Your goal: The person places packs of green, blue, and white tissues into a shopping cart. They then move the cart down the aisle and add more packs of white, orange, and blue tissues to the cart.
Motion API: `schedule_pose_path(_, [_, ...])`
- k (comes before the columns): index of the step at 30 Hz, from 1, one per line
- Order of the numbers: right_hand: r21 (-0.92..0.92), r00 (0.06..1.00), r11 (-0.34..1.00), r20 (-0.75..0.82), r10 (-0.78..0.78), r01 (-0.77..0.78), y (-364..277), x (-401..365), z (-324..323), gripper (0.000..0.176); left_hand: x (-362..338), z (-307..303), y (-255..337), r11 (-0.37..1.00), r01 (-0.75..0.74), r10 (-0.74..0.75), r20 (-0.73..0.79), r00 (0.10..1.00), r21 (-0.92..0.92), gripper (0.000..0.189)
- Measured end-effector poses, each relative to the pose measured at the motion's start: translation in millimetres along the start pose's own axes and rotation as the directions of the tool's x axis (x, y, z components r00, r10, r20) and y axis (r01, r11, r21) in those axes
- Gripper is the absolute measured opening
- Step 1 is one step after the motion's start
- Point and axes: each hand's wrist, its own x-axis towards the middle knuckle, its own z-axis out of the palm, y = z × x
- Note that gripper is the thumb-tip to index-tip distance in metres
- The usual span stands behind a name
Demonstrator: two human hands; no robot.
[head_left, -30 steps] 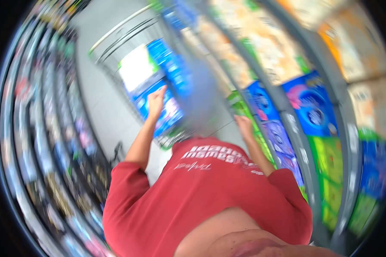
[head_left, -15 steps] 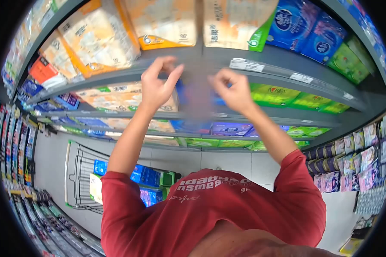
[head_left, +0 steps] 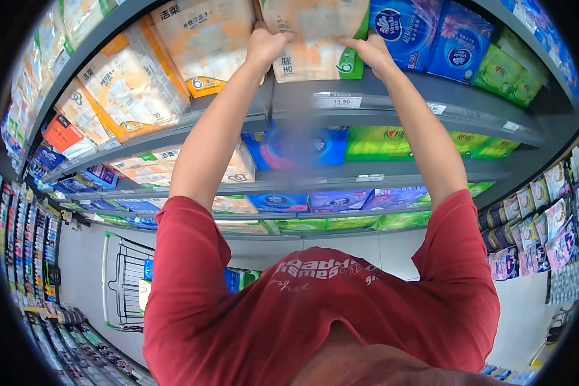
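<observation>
On the upper shelf stands a cream tissue pack with a green edge. My left hand is at its left side, thumb across the front and fingers reaching into the gap beside the neighbouring cream and orange pack. My right hand grips the right side of the green-edged pack, thumb on its front, next to a blue pack. The fingers of both hands are partly hidden behind the pack's edges.
A price label is on the shelf edge. Lower shelves hold blue packs and green packs. A wire shopping cart with packs stands at lower left. Pouches hang on the right.
Both hands have moved up and forward from in front of the shelf edge onto the sides of the green-edged pack. The view has shifted slightly.
</observation>
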Motion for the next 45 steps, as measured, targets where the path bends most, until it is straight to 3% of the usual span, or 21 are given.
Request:
schedule_pose_path(5, [-0.123, 0.995, 0.987, -0.003, -0.101, 0.099, 8, -8, -5, 0.062, -11, 2, -10, 0.98, -0.158, 0.165, -0.058, 0.985, 0.121, 0.056])
schedule_pose_path(8, [-0.188, 0.989, 0.973, -0.038, -0.143, 0.133, 14, -18, -13, 0.064, -49, 0, 8, 0.975, -0.144, 0.167, -0.13, 0.977, 0.168, 0.063])
schedule_pose_path(10, [-0.263, 0.961, 0.935, -0.071, -0.266, 0.239, 20, -24, -22, 0.07, -59, -6, 0, 0.966, -0.216, 0.238, -0.153, 0.959, 0.143, 0.069])
schedule_pose_path(12, [-0.285, 0.956, 0.918, -0.018, -0.294, 0.277, 23, -27, -30, 0.065, -71, -16, 9, 0.948, -0.237, 0.252, -0.047, 0.967, 0.213, 0.076])
schedule_pose_path(14, [-0.339, 0.885, 0.82, 0.24, -0.399, 0.461, 23, -34, -35, 0.055, -73, -22, 7, 0.947, -0.235, 0.255, -0.065, 0.965, 0.22, 0.069])
schedule_pose_path(16, [-0.538, 0.872, 0.688, 0.28, -0.401, 0.488, 28, -45, -33, 0.049, -71, -30, -15, 0.783, -0.48, 0.438, 0.197, 0.877, 0.396, 0.054])
schedule_pose_path(17, [-0.559, 0.88, 0.68, 0.27, -0.392, 0.475, 43, -47, -36, 0.046, -80, -32, -15, 0.821, -0.477, 0.448, 0.162, 0.879, 0.314, 0.043])
schedule_pose_path(22, [-0.709, 0.901, 0.567, 0.245, -0.359, 0.419, 48, -56, -55, 0.045, -98, -49, -9, 0.78, -0.557, 0.543, 0.136, 0.829, 0.283, 0.04])
schedule_pose_path(25, [-0.619, 0.827, 0.599, 0.155, -0.541, 0.508, 58, -36, -76, 0.045, -106, -66, 1, 0.817, -0.516, 0.501, 0.127, 0.856, 0.258, 0.038])
schedule_pose_path(27, [-0.64, 0.772, 0.52, 0.189, -0.606, 0.565, 36, -36, -62, 0.042, -110, -72, 31, 0.545, -0.648, 0.68, 0.171, 0.713, 0.532, 0.032])
schedule_pose_path(28, [-0.688, 0.744, 0.425, 0.254, -0.618, 0.588, 0, -40, -51, 0.039, -116, -78, 45, 0.574, -0.604, 0.648, 0.144, 0.748, 0.553, 0.029])
schedule_pose_path(30, [-0.524, 0.802, 0.612, 0.308, -0.512, 0.592, -85, -78, -18, 0.031, -132, -99, 61, 0.59, -0.536, 0.574, 0.152, 0.804, 0.605, 0.041])
schedule_pose_path(32, [-0.371, 0.76, 0.663, 0.303, -0.575, 0.65, -100, -80, -2, 0.025, -147, -124, 76, 0.585, -0.469, 0.462, 0.203, 0.863, 0.662, 0.066])
schedule_pose_path(33, [-0.315, 0.669, 0.59, 0.375, -0.642, 0.743, -102, -75, 5, 0.023, -158, -132, 89, 0.761, -0.349, 0.369, 0.078, 0.926, 0.547, 0.045])
schedule_pose_path(36, [-0.123, 0.619, 0.617, 0.323, -0.715, 0.777, -119, -89, 51, 0.02, -193, -181, 91, 0.644, -0.415, 0.48, 0.083, 0.873, 0.643, 0.047])
schedule_pose_path(37, [-0.067, 0.559, 0.575, 0.344, -0.754, 0.816, -122, -91, 66, 0.021, -213, -189, 106, 0.784, -0.362, 0.401, 0.033, 0.915, 0.504, 0.053])
schedule_pose_path(38, [-0.008, 0.538, 0.579, 0.38, -0.753, 0.815, -121, -88, 78, 0.021, -224, -194, 107, 0.793, -0.301, 0.363, -0.015, 0.932, 0.53, 0.053])
schedule_pose_path(40, [0.167, 0.596, 0.672, 0.344, -0.725, 0.721, -120, -96, 114, 0.024, -256, -213, 102, 0.9, -0.355, 0.401, -0.162, 0.902, 0.251, 0.056])
schedule_pose_path(42, [0.201, 0.609, 0.734, 0.442, -0.658, 0.648, -117, -109, 151, 0.025, -291, -234, 94, 0.948, -0.221, 0.267, -0.197, 0.943, 0.227, 0.056])
schedule_pose_path(44, [0.352, 0.63, 0.811, 0.511, -0.585, 0.467, -115, -129, 192, 0.024, -331, -244, 90, 1.0, -0.031, 0.029, -0.352, 0.936, 0.001, 0.054])
schedule_pose_path(45, [0.302, 0.63, 0.861, 0.589, -0.506, 0.409, -108, -134, 212, 0.029, -350, -250, 81, 0.985, 0.05, -0.105, -0.346, 0.932, -0.165, 0.054])
